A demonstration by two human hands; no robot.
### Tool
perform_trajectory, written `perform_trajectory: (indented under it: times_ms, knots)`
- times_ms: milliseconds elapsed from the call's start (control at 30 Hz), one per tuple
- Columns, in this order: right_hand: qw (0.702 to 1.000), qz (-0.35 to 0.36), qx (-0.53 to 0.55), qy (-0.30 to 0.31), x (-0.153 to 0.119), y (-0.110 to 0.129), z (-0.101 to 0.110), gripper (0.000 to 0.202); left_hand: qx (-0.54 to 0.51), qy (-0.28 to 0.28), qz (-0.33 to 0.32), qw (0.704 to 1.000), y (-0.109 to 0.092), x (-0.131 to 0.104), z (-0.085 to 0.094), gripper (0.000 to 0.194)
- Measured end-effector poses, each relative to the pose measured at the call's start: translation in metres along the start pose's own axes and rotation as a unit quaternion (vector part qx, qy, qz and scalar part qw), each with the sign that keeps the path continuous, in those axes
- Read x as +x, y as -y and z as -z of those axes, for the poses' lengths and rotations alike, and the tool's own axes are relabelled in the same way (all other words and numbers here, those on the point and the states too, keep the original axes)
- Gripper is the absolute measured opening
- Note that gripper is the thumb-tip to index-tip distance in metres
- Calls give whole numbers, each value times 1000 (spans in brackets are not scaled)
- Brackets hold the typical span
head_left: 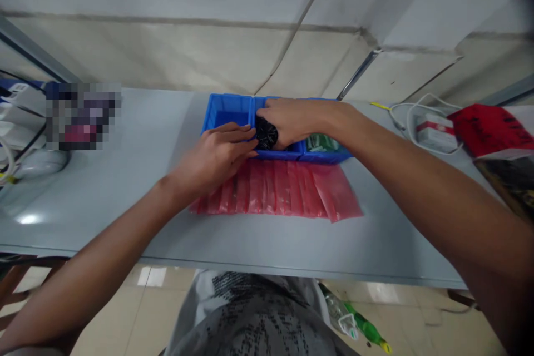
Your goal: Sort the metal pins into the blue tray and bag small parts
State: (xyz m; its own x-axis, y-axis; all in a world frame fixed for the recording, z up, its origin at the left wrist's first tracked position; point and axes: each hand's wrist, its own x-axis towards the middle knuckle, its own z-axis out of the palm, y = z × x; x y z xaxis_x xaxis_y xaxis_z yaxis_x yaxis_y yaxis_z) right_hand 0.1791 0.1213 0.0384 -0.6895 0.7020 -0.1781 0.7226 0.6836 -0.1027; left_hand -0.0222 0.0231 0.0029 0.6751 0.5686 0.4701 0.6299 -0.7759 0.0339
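In the head view, a row of joined blue bins (279, 154) stands on the table. My right hand (287, 119) reaches down into the middle bin, which holds black items (266, 133) that look like small packets or parts. Its fingertips are hidden among them. My left hand (221, 150) rests over the front of the left bin (227, 104), fingers stretched towards the black items. Below the bins lies an overlapping row of pink plastic bags (275, 189). Green-and-white pieces (321, 143) show in the right bin, partly behind my right wrist.
White devices and cables (20, 122) crowd the table's left end. On the right are a white box (436, 133), a looped white cable (411, 117) and a red packet (492, 129). Bottles (365, 325) lie on the floor beneath the table (267, 245).
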Motion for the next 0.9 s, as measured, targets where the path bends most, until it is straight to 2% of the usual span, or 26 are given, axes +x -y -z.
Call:
perform_trajectory:
  times_ms: [100,133,267,400,500,633,767,900]
  knots:
    - [998,27,6,61,-2,0,-3,37,-16,-11,17,1000,1,2,-1,19]
    - [998,22,10,64,-3,3,-4,37,-22,-16,21,999,1,2,-1,18]
    - [999,-5,11,33,-4,13,-10,23,-28,-20,23,999,0,3,-1,20]
    - [1000,3,30,1,-4,11,-10,15,-23,-23,27,999,-4,4,1,21]
    - [998,13,54,-10,-7,6,-3,15,-23,-12,28,999,-2,2,2,22]
    - [996,22,78,-33,-14,1,8,26,-69,-5,29,997,9,-9,6,32]
    - [992,19,105,-69,-25,-1,22,35,-77,-81,58,992,18,-19,15,28]
    - [985,4,142,-102,-39,10,38,31,-70,-140,86,984,20,-13,27,19]
